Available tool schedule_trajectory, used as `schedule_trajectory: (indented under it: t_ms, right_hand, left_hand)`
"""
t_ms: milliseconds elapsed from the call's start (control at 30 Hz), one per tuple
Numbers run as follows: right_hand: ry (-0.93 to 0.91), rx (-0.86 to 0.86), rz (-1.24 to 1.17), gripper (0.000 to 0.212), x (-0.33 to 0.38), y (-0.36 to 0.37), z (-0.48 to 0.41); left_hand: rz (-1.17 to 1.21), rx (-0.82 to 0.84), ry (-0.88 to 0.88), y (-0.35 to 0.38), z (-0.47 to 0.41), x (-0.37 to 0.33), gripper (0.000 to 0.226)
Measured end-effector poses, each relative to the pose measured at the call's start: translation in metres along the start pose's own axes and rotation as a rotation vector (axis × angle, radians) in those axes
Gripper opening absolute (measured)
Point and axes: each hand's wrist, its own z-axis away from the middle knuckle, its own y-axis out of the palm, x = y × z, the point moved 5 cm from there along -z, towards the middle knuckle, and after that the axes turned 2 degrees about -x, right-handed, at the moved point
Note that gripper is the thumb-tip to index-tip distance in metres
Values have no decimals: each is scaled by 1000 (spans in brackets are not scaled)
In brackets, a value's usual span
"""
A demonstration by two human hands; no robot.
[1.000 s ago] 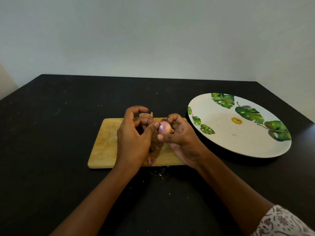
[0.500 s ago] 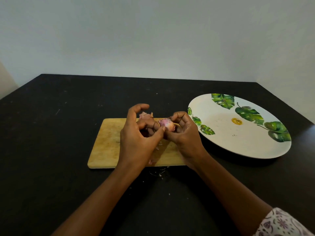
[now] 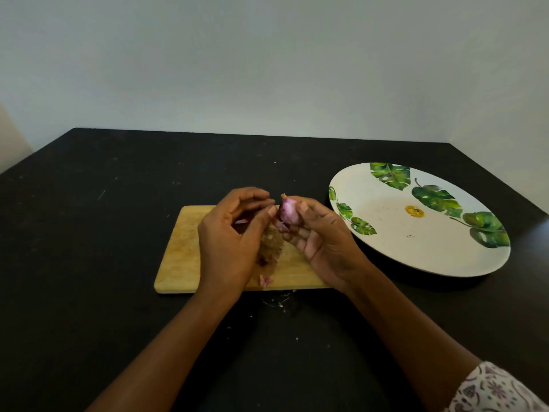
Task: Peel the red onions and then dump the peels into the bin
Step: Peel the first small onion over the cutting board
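Right hand (image 3: 320, 239) pinches a small glossy purple-red onion (image 3: 287, 211) above a pale wooden board (image 3: 181, 248). Left hand (image 3: 228, 233) curls beside it; its grip is unclear.

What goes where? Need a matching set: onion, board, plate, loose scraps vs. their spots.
Things
1. onion
2. board
3. plate
4. scraps

Places
A. on the table, right of the board
B. in the right hand
C. on the table, just off the board's near edge
D. on the table, with a heap of peels on it

Pairs: 1-B, 2-D, 3-A, 4-C
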Motion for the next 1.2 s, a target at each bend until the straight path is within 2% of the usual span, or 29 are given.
schedule_trajectory:
  t_ms: [133,367,467,600,767,867,1200]
  right_hand:
    - [81,-2,59,31,-5,1,0]
    - [193,-1,102,40,-5,3,3]
    - [256,-1,134,49,-5,0,4]
    - [356,43,118,49,-7,4,5]
    - [315,-26,193,41,-11,-1,1]
    - [334,-26,221,67,-14,-2,-1]
    - [255,-17,201,51,-13,-8,-4]
  left_hand:
    - [78,50,-21,3,-1,-2,32]
    - [172,124,-40,4,-1,-4,30]
    - [202,170,-13,6,0,-9,33]
    - [165,260,63,11,2,-17,37]
    - [120,256,130,14,6,-21,32]
    - [100,218,127,13,6,-18,33]
    - [50,201,125,11,5,-12,36]
